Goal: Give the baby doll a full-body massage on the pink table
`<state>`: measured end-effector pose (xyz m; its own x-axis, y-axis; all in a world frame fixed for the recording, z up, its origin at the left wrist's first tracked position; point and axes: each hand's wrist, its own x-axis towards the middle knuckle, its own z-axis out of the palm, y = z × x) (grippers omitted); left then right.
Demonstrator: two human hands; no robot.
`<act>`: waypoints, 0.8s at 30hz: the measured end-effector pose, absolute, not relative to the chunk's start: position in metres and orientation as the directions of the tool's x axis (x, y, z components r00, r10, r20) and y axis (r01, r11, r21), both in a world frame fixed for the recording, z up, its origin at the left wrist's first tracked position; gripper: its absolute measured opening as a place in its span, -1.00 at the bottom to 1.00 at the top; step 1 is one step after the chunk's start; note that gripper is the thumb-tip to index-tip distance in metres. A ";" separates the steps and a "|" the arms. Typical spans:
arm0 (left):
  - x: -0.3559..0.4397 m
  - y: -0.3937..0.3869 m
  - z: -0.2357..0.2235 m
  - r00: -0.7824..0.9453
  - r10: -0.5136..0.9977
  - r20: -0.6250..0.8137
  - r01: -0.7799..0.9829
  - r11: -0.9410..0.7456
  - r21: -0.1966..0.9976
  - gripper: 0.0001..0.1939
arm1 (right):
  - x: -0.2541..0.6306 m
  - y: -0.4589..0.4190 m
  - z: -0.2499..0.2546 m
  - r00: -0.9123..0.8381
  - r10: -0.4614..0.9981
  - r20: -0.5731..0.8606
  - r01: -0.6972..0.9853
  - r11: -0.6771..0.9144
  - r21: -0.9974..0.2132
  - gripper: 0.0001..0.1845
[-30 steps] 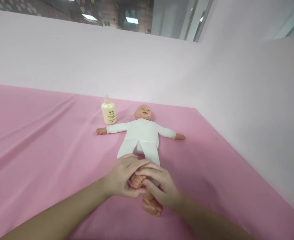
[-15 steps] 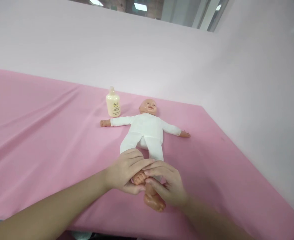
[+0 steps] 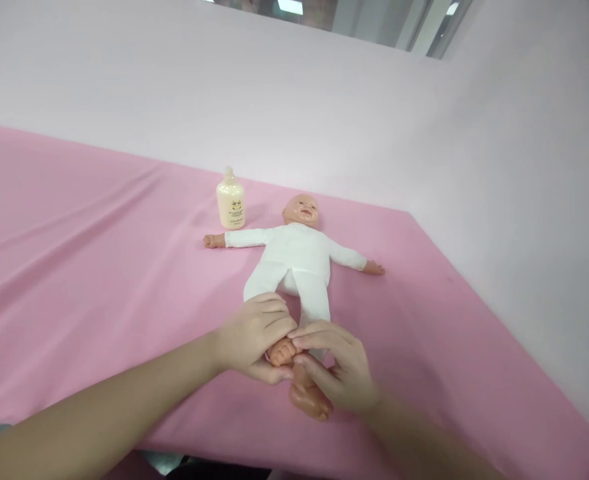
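Doll (image 3: 297,250) with foot held in two bare hands. The doll, dressed in white, lies on its back on a pink-draped tabletop (image 3: 99,267), its head towards the far edge, its feet towards the near edge and its arms spread wide. The left hand (image 3: 254,333) is clamped around one of its feet, the held foot (image 3: 283,352), fingers over the top, thumb underneath, toes exposed. The right hand (image 3: 341,367) has its thumb and fingertips closed on the toe end of that foot. The other foot (image 3: 310,401) lies just beside it, nearer the near edge. A pale yellow bottle (image 3: 231,207) stands upright near the far edge, just beyond one outstretched arm. A white wall (image 3: 174,100) rises behind the far edge.
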<state>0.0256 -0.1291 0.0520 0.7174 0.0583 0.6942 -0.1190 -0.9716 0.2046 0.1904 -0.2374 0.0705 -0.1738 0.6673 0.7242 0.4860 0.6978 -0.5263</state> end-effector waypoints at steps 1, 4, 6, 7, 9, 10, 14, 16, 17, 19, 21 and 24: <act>0.025 -0.129 0.051 0.719 0.057 0.692 -0.118 -0.972 0.202 -0.63 | 0.190 -0.237 0.071 -0.173 0.668 0.724 0.486 0.697 -0.527 -0.82; 0.025 -0.129 0.051 0.712 0.048 0.701 -0.118 -0.975 0.187 -0.63 | 0.189 -0.238 0.072 -0.159 0.664 0.731 0.489 0.696 -0.526 -0.84; 0.025 -0.130 0.051 0.702 0.042 0.711 -0.121 -0.977 0.178 -0.63 | 0.189 -0.238 0.073 -0.157 0.662 0.733 0.487 0.698 -0.526 -0.85; 0.025 -0.129 0.052 0.699 0.040 0.714 -0.122 -0.977 0.175 -0.62 | 0.188 -0.238 0.074 -0.157 0.663 0.732 0.483 0.698 -0.529 -0.86; 0.025 -0.129 0.052 0.698 0.035 0.716 -0.125 -0.977 0.171 -0.59 | 0.188 -0.238 0.074 -0.152 0.671 0.726 0.477 0.693 -0.540 -0.87; 0.025 -0.129 0.051 0.698 0.034 0.715 -0.127 -0.977 0.170 -0.58 | 0.188 -0.239 0.074 -0.145 0.675 0.724 0.475 0.689 -0.547 -0.88; 0.026 -0.128 0.050 0.690 0.030 0.723 -0.136 -0.976 0.169 -0.57 | 0.189 -0.238 0.074 -0.140 0.689 0.711 0.471 0.678 -0.565 -0.90; 0.026 -0.128 0.051 0.686 0.033 0.727 -0.137 -0.975 0.173 -0.57 | 0.190 -0.238 0.074 -0.159 0.698 0.698 0.469 0.675 -0.569 -0.90; 0.026 -0.129 0.051 0.688 0.035 0.725 -0.137 -0.975 0.177 -0.57 | 0.190 -0.238 0.075 -0.171 0.699 0.695 0.472 0.677 -0.564 -0.90; 0.027 -0.129 0.052 0.698 0.042 0.715 -0.135 -0.973 0.189 -0.55 | 0.190 -0.237 0.077 -0.195 0.692 0.695 0.479 0.686 -0.548 -0.87; 0.027 -0.129 0.052 0.701 0.043 0.712 -0.137 -0.972 0.193 -0.53 | 0.190 -0.237 0.078 -0.205 0.686 0.698 0.483 0.692 -0.537 -0.85; 0.027 -0.129 0.052 0.686 0.034 0.727 -0.140 -0.974 0.178 -0.55 | 0.189 -0.238 0.077 -0.187 0.690 0.699 0.483 0.684 -0.546 -0.87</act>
<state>0.0266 -0.1286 0.0516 0.6861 0.0337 0.7267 -0.1402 -0.9741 0.1776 0.1892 -0.2376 0.0773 -0.1873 0.6899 0.6993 0.4831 0.6845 -0.5459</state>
